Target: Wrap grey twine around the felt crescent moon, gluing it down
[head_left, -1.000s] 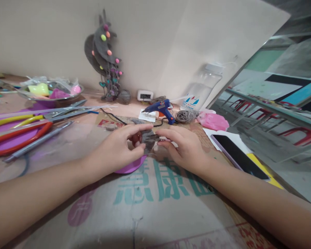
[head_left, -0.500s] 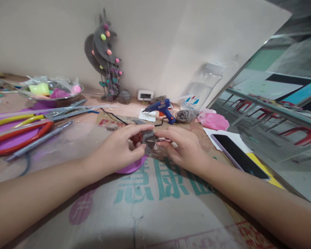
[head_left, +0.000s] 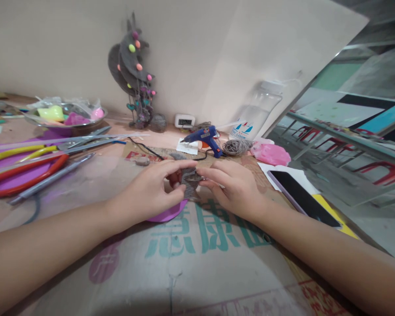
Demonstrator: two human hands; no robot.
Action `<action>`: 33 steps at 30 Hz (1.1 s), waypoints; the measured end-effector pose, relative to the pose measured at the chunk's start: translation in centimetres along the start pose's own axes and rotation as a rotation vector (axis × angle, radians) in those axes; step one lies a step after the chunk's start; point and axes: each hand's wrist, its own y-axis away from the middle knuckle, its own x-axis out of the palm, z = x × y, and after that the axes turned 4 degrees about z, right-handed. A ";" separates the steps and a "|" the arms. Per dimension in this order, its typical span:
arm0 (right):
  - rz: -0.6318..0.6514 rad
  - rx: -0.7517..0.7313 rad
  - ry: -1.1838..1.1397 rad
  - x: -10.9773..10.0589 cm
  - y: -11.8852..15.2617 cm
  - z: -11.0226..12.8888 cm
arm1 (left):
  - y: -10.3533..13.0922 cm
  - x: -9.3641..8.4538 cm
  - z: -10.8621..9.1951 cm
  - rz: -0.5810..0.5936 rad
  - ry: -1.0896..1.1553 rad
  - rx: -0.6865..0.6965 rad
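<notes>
Near the middle of the cardboard, my left hand [head_left: 153, 184] pinches a small grey piece that looks like felt [head_left: 190, 181] between thumb and fingers. My right hand [head_left: 235, 186] is closed at the right edge of the same piece, its thumb and index finger pressed on it. The exact shape of the piece is partly hidden by my fingers. Under my left hand a purple round piece [head_left: 167, 213] lies on the cardboard [head_left: 145, 272]. Just beyond my hands rests a blue glue gun [head_left: 206, 138] with its black cord.
At left lie red-handled scissors [head_left: 57, 175], yellow-handled scissors [head_left: 9, 156], a pen [head_left: 52, 180] and a metal bowl [head_left: 82, 128]. Grey yarn [head_left: 237, 147], a clear bottle [head_left: 258, 112] and a small clock [head_left: 184, 120] stand behind. A phone [head_left: 304, 197] lies at right. A grey moon decoration [head_left: 131, 61] hangs on the wall.
The grey piece has turned between my fingers, so more of its flat face shows. My right fingertips have shifted slightly on it; both hands stay in nearly the same place.
</notes>
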 end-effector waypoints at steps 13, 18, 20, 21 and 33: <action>-0.064 0.015 -0.120 0.0 -0.1 0.0 | 0.1 0.1 0.0 -0.020 -0.002 0.021; -0.067 0.030 -0.162 0.1 -0.1 -0.2 | 0.0 0.1 0.0 -0.028 -0.019 0.031; -0.059 0.013 -0.111 0.1 0.0 -0.1 | 0.0 0.0 0.0 -0.032 -0.028 0.036; -0.056 0.007 -0.086 0.1 0.0 -0.1 | 0.0 0.0 0.0 -0.032 -0.031 0.037; -0.030 -0.039 0.022 -0.3 -0.3 0.0 | 0.1 0.0 0.0 -0.020 -0.059 0.053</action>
